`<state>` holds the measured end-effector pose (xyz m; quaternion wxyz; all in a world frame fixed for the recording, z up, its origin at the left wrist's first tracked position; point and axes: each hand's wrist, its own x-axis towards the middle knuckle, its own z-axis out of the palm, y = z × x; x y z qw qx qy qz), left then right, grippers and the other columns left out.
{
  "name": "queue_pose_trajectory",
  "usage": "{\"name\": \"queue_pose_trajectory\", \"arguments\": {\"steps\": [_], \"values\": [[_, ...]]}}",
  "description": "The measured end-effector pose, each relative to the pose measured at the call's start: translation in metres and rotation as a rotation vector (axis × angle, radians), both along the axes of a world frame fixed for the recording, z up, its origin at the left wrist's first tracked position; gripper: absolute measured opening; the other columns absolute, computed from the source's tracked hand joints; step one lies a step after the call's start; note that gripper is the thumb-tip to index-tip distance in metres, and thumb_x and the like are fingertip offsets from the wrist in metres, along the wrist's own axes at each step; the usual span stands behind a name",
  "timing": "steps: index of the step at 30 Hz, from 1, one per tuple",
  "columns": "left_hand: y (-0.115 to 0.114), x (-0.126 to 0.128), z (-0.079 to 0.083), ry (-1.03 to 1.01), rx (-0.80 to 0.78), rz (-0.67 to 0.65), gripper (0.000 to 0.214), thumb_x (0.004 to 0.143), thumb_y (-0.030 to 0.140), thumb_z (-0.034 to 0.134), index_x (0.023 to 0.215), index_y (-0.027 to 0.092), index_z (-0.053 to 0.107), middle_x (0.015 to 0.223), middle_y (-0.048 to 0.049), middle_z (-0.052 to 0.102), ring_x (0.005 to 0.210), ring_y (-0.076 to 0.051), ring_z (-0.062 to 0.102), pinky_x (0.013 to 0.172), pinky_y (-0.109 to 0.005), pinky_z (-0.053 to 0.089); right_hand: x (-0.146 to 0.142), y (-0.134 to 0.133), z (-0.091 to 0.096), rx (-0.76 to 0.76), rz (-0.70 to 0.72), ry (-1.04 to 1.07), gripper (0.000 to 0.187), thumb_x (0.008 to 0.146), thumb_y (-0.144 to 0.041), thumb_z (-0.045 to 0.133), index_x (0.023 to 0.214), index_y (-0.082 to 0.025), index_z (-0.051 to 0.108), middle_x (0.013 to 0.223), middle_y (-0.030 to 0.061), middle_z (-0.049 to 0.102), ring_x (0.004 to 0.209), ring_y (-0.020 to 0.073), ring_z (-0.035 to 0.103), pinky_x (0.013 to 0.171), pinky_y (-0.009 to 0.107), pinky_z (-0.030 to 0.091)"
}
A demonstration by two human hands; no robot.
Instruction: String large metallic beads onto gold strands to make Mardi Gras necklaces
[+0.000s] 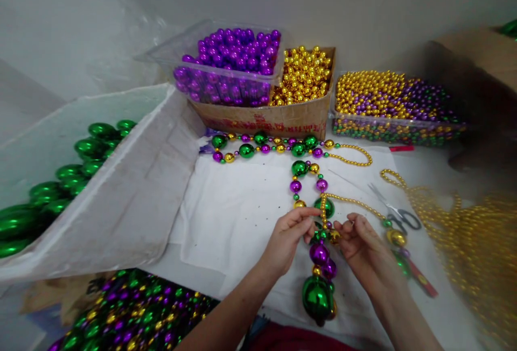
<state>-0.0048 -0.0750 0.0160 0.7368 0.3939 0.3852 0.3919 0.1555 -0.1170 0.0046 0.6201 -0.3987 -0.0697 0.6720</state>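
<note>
The left hand (pixel 291 235) and right hand (pixel 369 254) flank a beaded necklace (pixel 319 254), fingers curled, whether clamped I cannot tell.

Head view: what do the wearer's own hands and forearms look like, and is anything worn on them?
The left hand and right hand are ungloved. The left forearm and right forearm show no sleeve, watch or bracelet. Dark red clothing shows at the bottom edge.
</note>
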Motion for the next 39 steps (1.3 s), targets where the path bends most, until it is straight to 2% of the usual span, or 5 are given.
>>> {"name": "queue_pose_trajectory", "arguments": {"steps": [6, 16, 21, 27, 39], "values": [[0.000, 0.002, 0.002, -0.335, -0.263, 0.180, 0.024, 0.075, 0.020, 0.064, 0.098, 0.019, 0.058, 0.054, 0.0076, 0.037, 0.048, -0.005, 0.031, 0.063, -0.023, 0.039, -0.001, 0.000, -0.016, 0.015, 0.033, 0.004, 0.021, 0.076, -0.037, 0.072, 0.075, -0.019, 0.061, 0.057, -0.0060, 0.032, 0.052, 0.0097, 0.036, 0.043, 0.020, 0.029], [0.006, 0.008, -0.005, -0.249, -0.302, 0.138, 0.012, 0.065, 0.010, 0.056, 0.072, 0.016, 0.048, 0.053, 0.0070, 0.034, 0.046, -0.004, 0.026, 0.048, -0.017, 0.024, -0.005, 0.006, -0.007, 0.037, 0.115, -0.261, 0.030, 0.077, -0.039, 0.071, 0.066, -0.018, 0.053, 0.051, -0.0080, 0.029, 0.046, 0.0071, 0.022, 0.043, 0.021, 0.018], [0.008, 0.014, 0.005, -0.161, -0.241, 0.031, 0.017, 0.074, 0.018, 0.059, 0.086, 0.017, 0.048, 0.057, 0.0074, 0.039, 0.048, -0.005, 0.027, 0.049, -0.019, 0.029, 0.005, 0.005, 0.009, 0.138, 0.227, -0.667, 0.023, 0.083, -0.038, 0.064, 0.070, -0.019, 0.062, 0.059, -0.0029, 0.043, 0.050, 0.0090, 0.036, 0.043, 0.022, 0.025], [0.010, 0.024, 0.015, -0.001, -0.092, -0.134, 0.041, 0.079, 0.021, 0.056, 0.117, 0.020, 0.041, 0.062, 0.0069, 0.046, 0.049, -0.007, 0.039, 0.049, -0.021, 0.033, 0.010, -0.005, 0.025, 0.334, 0.228, -1.060, 0.016, 0.088, -0.030, 0.057, 0.085, -0.026, 0.073, 0.123, 0.0062, 0.057, 0.046, 0.0063, 0.044, 0.039, 0.025, 0.037], [0.002, 0.037, 0.020, 0.098, 0.042, -0.258, 0.075, 0.084, 0.020, 0.051, 0.147, 0.019, 0.011, 0.063, 0.0051, 0.050, 0.054, -0.009, 0.042, 0.053, -0.023, 0.035, 0.016, -0.011, 0.025, 0.281, 0.127, -1.073, 0.013, 0.087, -0.026, 0.059, 0.086, -0.023, 0.071, 0.086, 0.0019, 0.057, 0.047, 0.0077, 0.051, 0.039, 0.023, 0.040]]}}
